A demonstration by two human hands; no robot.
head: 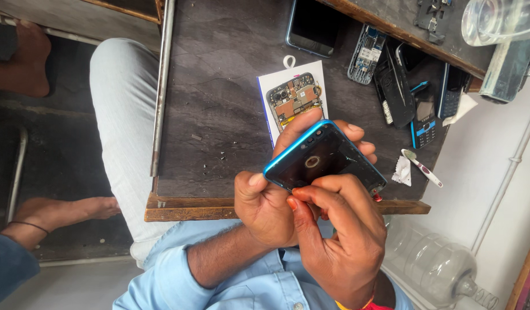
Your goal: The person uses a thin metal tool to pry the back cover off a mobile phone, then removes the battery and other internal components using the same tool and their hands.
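— Honestly, where's the glossy blue phone back cover (pixel 322 158) lying?

— Up off the dark wooden bench (pixel 219 115), long axis slanting from lower left to upper right. The left hand (pixel 270 206) cups it from beneath; the right hand (pixel 339 229) pinches its near edge.

— Anything close?

— An opened phone with bare circuit boards (pixel 292 99), just beyond on a white card (pixel 268 86); old keypad handsets (pixel 417 103) sit further right. Nothing between.

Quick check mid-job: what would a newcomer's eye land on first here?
The blue phone back cover, gripped in both hands, left hand and right hand, over the table's near edge. Behind it, an opened phone with bare circuitry lies on a white card.
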